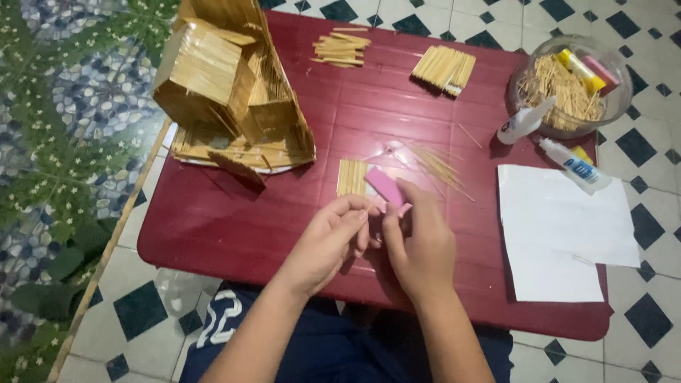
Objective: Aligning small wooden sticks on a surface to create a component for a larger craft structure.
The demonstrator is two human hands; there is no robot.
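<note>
Both hands meet over the near middle of the red surface (284,234). My right hand (420,245) has its grip clamped on a pink utility knife (385,188), the body of it slanting up and away from the fingers toward a small glued panel of sticks (350,177) lying flat just behind. My left hand (328,241) has fingertips pinched together right beside the knife; I judge it holds a thin stick, but whatever is there is too small to make out.

I judge the knife light, stiff and smooth plastic, best held around its middle as it is now, well back from the blade end. Sticks like these look light and brittle, likely to snap if squeezed across the grain, so a gentle pinch near the end suits them.

Further off stand a stick-built model house (227,92), loose stick bundles (445,69), a clear bowl of sticks (571,85), two glue bottles (573,164) and white paper (560,234).
</note>
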